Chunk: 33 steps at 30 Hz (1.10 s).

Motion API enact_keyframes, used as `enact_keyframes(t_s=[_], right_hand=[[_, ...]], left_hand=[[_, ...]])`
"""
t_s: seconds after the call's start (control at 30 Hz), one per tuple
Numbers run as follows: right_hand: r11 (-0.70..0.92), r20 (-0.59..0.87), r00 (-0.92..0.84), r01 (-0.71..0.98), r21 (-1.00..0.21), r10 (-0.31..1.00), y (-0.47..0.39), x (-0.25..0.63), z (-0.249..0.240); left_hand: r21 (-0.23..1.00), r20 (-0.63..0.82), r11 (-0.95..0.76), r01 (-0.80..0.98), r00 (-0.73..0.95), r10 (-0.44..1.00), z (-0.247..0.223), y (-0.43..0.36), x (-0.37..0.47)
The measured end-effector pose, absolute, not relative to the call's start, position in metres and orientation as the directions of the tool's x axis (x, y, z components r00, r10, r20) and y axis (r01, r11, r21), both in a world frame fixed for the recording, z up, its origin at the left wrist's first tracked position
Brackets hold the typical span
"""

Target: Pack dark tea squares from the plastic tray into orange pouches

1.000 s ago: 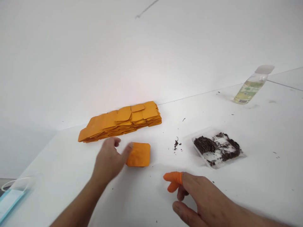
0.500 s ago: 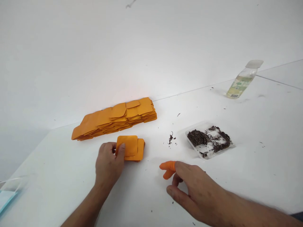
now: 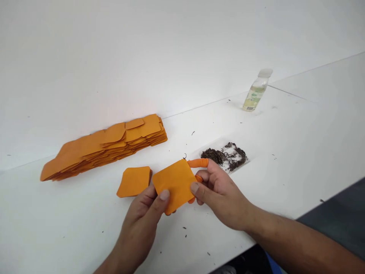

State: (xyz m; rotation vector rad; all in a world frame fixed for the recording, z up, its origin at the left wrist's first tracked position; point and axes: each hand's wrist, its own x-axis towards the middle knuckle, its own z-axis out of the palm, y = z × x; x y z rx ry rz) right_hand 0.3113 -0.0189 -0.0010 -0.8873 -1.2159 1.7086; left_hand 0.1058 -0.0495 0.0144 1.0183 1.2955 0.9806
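Between both hands, raised over the white table, is a flat orange square piece with rounded corners (image 3: 176, 182). My left hand (image 3: 145, 217) is closed on its lower left, thumb on the face. My right hand (image 3: 219, 190) pinches its right edge, thumb in front and fingers behind. Orange finger cots (image 3: 199, 163) cover some right fingertips. Just beyond my left hand lies a small stack of orange squares (image 3: 134, 181). Past my right hand sits a shallow clear tray (image 3: 247, 160) of dark brown strips and crumbs (image 3: 211, 155), partly hidden by that hand.
A long row of overlapping orange pieces (image 3: 105, 148) lies along the wall at the back left. A clear bottle with a green and yellow label (image 3: 254, 95) stands at the back right. Dark scraps (image 3: 184, 228) dot the white table (image 3: 71, 224).
My left hand has lifted an orange square off the small stack. My right hand has come in from the right and now grips its edge. The view has shifted rightward.
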Motion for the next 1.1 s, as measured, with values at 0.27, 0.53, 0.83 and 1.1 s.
enact_keyframes(t_s=[0.27,0.53,0.83,1.1], right_hand=[[-0.096,0.015,-0.329,-0.319,-0.943,0.944,-0.019,0.316,0.000],[-0.053,0.012,-0.393,-0.155,-0.986,0.919,-0.011,0.323,0.002],[-0.211,-0.126,-0.388,-0.184,-0.960,0.913,-0.012,0.315,0.005],[-0.229,-0.117,-0.527,-0.152,-0.961,0.841,-0.017,0.312,0.006]], left_hand=[[0.947,-0.309,0.322,0.007,0.305,0.901,0.003,-0.063,0.096],[0.938,-0.337,0.344,0.052,0.383,0.860,0.012,-0.057,0.086],[0.944,-0.282,0.233,0.232,0.206,0.937,0.017,-0.054,0.102],[0.956,-0.285,0.272,0.107,0.128,0.950,0.014,-0.048,0.105]])
